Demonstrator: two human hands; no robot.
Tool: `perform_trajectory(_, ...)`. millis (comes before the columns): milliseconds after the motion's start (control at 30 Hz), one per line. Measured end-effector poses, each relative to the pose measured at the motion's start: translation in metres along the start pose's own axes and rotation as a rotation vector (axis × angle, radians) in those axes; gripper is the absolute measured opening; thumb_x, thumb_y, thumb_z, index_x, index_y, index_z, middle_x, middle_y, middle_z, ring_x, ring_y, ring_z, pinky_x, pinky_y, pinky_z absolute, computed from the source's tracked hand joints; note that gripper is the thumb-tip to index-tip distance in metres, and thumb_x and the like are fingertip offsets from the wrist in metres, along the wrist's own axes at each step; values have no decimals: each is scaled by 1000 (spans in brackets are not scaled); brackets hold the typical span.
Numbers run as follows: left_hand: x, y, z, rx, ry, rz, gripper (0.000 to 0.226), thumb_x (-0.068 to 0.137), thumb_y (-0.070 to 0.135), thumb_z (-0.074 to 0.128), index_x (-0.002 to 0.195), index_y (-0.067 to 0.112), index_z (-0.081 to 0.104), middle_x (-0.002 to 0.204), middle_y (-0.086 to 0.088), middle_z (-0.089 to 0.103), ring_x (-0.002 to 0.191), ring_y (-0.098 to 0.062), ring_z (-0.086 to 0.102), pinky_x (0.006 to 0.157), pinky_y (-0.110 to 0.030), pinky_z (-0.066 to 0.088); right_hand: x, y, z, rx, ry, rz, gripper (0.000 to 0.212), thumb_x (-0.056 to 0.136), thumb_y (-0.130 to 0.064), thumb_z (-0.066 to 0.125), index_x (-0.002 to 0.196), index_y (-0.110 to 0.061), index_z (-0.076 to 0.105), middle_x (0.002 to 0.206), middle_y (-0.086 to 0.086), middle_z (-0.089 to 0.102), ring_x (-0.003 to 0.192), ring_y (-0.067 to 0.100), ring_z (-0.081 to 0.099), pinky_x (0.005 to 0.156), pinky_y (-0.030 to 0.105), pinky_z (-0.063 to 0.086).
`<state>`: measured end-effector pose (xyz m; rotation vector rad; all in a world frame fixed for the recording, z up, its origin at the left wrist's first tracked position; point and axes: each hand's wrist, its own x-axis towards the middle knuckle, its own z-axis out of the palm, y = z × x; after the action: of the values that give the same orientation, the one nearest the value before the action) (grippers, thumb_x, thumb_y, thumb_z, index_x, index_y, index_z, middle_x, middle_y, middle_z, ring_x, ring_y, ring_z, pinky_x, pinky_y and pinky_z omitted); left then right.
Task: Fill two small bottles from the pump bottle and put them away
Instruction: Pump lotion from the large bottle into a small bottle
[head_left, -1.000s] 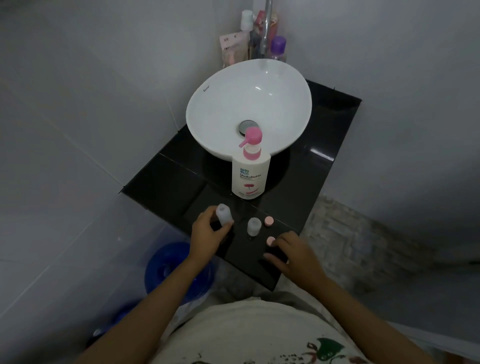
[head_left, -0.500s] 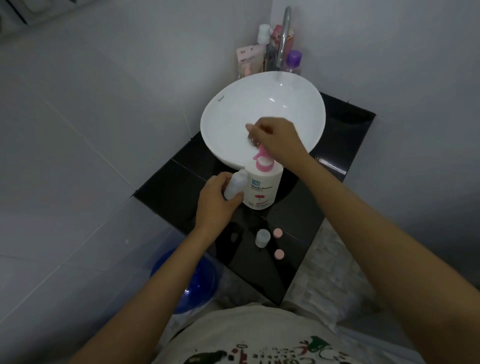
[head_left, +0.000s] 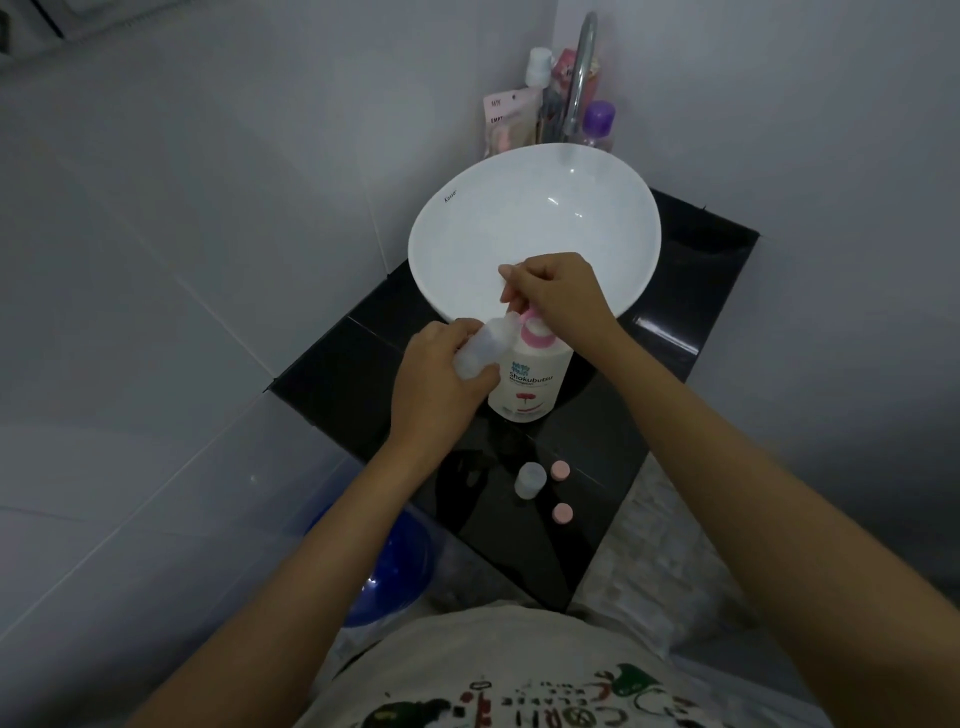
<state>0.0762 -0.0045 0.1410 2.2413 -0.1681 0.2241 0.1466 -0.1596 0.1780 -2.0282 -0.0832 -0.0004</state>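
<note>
My left hand (head_left: 436, 384) now grips one small bottle (head_left: 480, 351) tilted at the spout, my right hand (head_left: 558, 296) has come onto the pump bottle (head_left: 527, 382), so filling can begin.

Dim, bluish-grey light throughout, colours muted. The white basin (head_left: 535, 228) is the brightest area, with small glints inside; a streak of glare sits on the glossy black bench (head_left: 670, 338). Wide-angle bending curves the wall tiles, and the edges look soft.

On the surface (head_left: 649, 415) the pump bottle (head_left: 527, 382) stands before the basin (head_left: 467, 234), with a small bottle (head_left: 530, 479) and two caps (head_left: 560, 470) nearer.
</note>
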Motion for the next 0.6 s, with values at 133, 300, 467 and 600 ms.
perform_trajectory(133,1,4,-3,48,-7,36,32,77,31,68,109,28,61,89,8,53,84,-12,49,59,-15,28,1,0,1,-10,19,-5,34,91,-25,59,65,-6,70,60,6,67,56,11,61,70,25,53)
perform_trajectory(300,4,2,-6,42,-49,29,40,80,36,68,118,26,60,96,3,53,90,-12,47,65,-12,28,-1,-3,1,33,15,-1,36,90,-28,61,65,-4,71,58,6,67,57,12,62,73,30,54)
perform_trajectory(467,3,-3,-12,-132,-105,6,49,82,33,68,128,26,56,91,12,45,86,13,45,73,1,35,-4,0,-2,198,-9,40,42,95,-30,52,67,-7,73,62,9,69,60,12,64,69,26,53)
perform_trajectory(600,5,-4,-14,-191,-111,-4,51,81,30,69,130,23,56,94,15,47,89,13,45,76,-1,38,-7,4,4,270,20,97,41,98,-22,47,71,-4,72,64,7,68,59,9,63,67,19,52)
